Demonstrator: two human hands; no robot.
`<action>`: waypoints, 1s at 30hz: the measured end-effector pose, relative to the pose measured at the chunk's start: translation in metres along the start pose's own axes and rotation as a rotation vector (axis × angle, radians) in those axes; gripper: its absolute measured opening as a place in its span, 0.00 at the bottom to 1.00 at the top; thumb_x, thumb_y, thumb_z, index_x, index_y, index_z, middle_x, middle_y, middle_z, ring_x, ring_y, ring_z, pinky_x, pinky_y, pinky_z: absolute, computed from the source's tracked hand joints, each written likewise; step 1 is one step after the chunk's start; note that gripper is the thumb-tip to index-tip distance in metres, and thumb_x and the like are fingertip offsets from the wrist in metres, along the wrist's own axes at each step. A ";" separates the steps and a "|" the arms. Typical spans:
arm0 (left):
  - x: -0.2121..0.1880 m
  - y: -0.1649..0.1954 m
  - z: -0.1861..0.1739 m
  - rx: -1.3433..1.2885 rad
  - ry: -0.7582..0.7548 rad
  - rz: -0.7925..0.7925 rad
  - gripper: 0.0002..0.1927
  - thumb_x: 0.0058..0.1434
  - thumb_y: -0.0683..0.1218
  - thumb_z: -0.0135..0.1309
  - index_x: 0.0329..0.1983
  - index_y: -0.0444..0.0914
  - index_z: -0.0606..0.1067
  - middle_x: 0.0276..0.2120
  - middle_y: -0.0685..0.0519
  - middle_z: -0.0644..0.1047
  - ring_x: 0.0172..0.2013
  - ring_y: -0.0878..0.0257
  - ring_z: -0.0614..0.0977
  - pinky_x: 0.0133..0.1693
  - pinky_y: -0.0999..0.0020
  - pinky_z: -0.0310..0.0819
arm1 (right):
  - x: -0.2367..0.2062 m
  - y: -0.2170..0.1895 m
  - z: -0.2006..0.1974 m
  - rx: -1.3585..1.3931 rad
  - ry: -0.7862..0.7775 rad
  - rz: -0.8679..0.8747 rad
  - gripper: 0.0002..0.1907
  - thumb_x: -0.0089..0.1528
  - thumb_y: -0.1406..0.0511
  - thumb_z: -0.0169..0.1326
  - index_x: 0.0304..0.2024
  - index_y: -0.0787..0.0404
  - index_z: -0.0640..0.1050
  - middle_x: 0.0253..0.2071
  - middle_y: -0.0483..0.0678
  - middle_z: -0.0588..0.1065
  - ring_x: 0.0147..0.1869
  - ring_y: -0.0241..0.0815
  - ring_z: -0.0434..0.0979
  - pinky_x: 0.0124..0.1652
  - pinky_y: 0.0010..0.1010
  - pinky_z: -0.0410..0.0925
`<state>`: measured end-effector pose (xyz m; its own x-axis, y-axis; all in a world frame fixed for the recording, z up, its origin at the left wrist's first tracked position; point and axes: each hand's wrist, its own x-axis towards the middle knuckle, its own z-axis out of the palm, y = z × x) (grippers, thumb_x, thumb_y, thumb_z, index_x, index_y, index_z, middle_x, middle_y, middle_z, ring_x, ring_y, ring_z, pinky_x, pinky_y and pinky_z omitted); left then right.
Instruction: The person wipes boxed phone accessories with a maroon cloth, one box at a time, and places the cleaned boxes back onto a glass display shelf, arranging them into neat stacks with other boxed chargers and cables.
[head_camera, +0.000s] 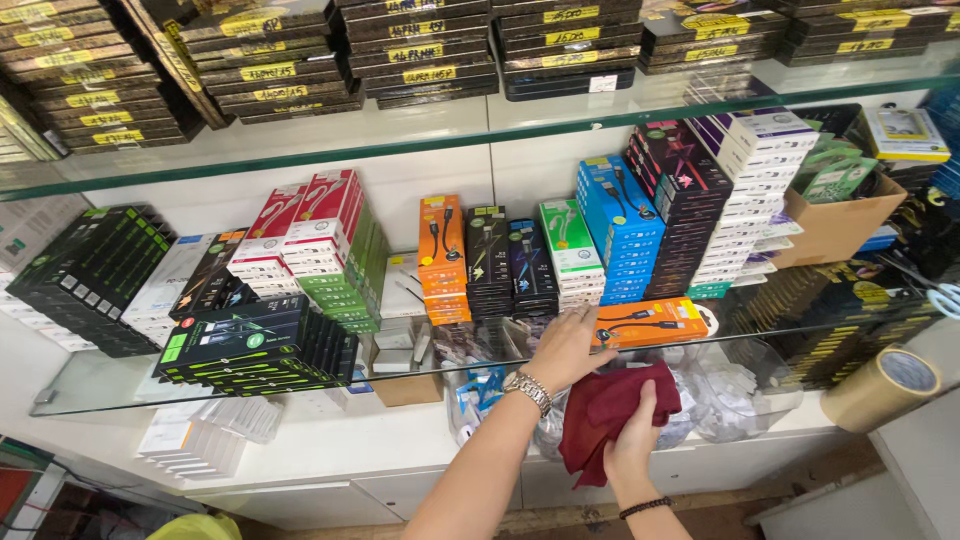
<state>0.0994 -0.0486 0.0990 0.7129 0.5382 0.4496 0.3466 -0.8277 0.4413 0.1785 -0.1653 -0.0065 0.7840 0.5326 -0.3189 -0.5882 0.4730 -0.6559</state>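
Nearest, a dark red cloth (612, 408) is gripped in the closed right hand (632, 447), below the front edge of the glass shelf (90, 385). The left hand (568, 347), fingers spread flat, is laid on an orange cable box (650, 322) lying at that edge. Behind, the stacked boxes (620, 215) are seen standing in orderly rows; how much of the shelf has been wiped cannot be told.

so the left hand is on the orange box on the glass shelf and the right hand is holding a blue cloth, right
Not quite: the cloth is dark red, not blue, as the head view shows. The rest holds: the left hand rests on the orange box on the glass shelf, and the right hand holds the cloth.
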 end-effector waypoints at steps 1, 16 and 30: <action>0.002 0.003 0.009 0.041 -0.003 -0.065 0.45 0.50 0.57 0.68 0.65 0.28 0.66 0.60 0.37 0.70 0.57 0.42 0.73 0.55 0.49 0.67 | 0.003 -0.008 -0.001 0.041 0.055 0.072 0.21 0.67 0.50 0.52 0.56 0.54 0.75 0.53 0.41 0.78 0.54 0.38 0.78 0.53 0.35 0.71; -0.102 0.001 -0.038 -0.899 0.013 -0.483 0.27 0.59 0.53 0.63 0.58 0.39 0.71 0.52 0.49 0.78 0.52 0.62 0.80 0.55 0.64 0.74 | -0.033 -0.014 0.011 -0.324 -0.383 0.087 0.26 0.58 0.68 0.60 0.59 0.62 0.74 0.52 0.48 0.79 0.52 0.42 0.79 0.50 0.39 0.72; -0.178 -0.008 -0.067 -1.654 0.583 -0.939 0.40 0.62 0.71 0.36 0.64 0.39 0.71 0.50 0.50 0.83 0.46 0.60 0.86 0.46 0.64 0.82 | -0.129 0.019 0.102 -1.132 -1.109 -0.965 0.32 0.59 0.61 0.61 0.66 0.56 0.70 0.71 0.63 0.59 0.70 0.64 0.60 0.64 0.44 0.58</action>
<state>-0.0707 -0.1266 0.0672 0.3089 0.9000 -0.3076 -0.6176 0.4357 0.6547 0.0463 -0.1534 0.0915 -0.0219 0.7773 0.6288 0.6909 0.4664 -0.5524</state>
